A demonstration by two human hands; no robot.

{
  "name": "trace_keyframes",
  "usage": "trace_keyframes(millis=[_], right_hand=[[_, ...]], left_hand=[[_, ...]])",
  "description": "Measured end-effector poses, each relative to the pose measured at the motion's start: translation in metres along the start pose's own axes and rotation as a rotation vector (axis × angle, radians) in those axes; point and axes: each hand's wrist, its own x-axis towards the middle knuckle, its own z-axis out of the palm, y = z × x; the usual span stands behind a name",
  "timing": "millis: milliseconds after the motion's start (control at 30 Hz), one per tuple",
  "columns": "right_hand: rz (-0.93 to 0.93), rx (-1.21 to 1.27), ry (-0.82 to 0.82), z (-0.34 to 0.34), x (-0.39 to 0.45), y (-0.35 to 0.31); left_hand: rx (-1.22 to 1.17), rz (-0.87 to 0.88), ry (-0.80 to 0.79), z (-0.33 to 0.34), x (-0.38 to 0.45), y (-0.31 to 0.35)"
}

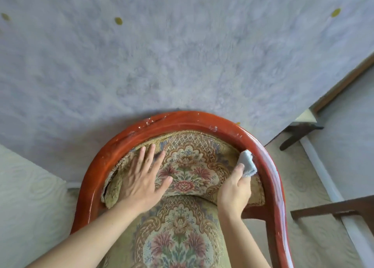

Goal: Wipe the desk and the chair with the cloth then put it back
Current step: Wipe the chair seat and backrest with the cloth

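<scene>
The chair [182, 124] was seen from above, its curved red wooden rail arching from about 8 o'clock over 12 to 4 o'clock around a floral padded back and seat. The cloth [247, 163], small and pale blue, was pinched in the right hand [234, 191] and pressed against the inner edge of the rail at about 2 o'clock, where wood meets upholstery. The left hand [141, 178] was laid flat on the padded back at about 10 o'clock, fingers straight and spread, holding nothing.

The step in hand was judged to be the wiping of the chair's rail. Pale flecks and scuffs were visible on the rail near 11 and 1 o'clock, so those spots would probably need firmer rubbing. The cloth would best be kept folded over the fingertips and drawn along the curve in one long pass, following the seam between rail and padding so that dust is not pushed into the fabric. The chair would be steadied by the flat left hand so that it is not shifted under the pressure. The outer face of the rail, toward 3 o'clock, appeared glossy; whether it was already wiped could not be told. No desk could be identified with certainty.
</scene>
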Motion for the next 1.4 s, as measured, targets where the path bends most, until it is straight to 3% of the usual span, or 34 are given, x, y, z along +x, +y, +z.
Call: trace_keyframes(millis=[100,267,433,567,633,700,833,900,1000,1100,1267,1400], right_hand=[[-0.077,-0.046,-0.057,0.038,-0.003,0.001],[-0.17,-0.16,-0.017,0.073,-0.01,0.0],[-0.462,-0.301,-0.343,0.101,-0.04,-0.008],[-0.627,-0.271,-0.601,0.1,-0.052,-0.018],[-0.573,-0.239,-0.761,0.083,-0.051,-0.019],[-0.346,-0.082,-0.826,0.062,-0.051,-0.02],[0.219,0.338,-0.452,0.021,-0.04,-0.017],[0.334,0.477,-0.305,0.006,-0.031,-0.015],[0.235,0.468,-0.079,-0.003,-0.018,-0.022],[0.025,0.265,0.04,0.006,-0.007,-0.025],[-0.223,-0.273,-0.151,0.057,-0.009,-0.013],[-0.382,-0.34,-0.144,0.083,-0.013,-0.005]], left_hand=[[0.062,0.042,0.028,0.005,0.006,-0.006],[0.048,0.08,0.073,0.007,0.007,-0.007],[0.046,0.109,0.084,0.006,0.006,-0.006],[-0.009,0.149,0.098,0.003,0.006,-0.011],[-0.038,0.141,0.084,0.001,0.007,-0.013],[-0.025,0.131,0.059,-0.001,0.007,-0.015],[0.03,0.119,0.039,0.0,0.007,-0.015],[0.011,0.094,0.039,0.003,0.008,-0.012],[-0.005,0.077,0.059,0.008,0.009,-0.011],[0.015,0.083,0.076,0.012,0.009,-0.012],[0.05,0.124,0.105,0.016,0.01,-0.019],[0.091,0.147,0.105,0.014,0.01,-0.022]])
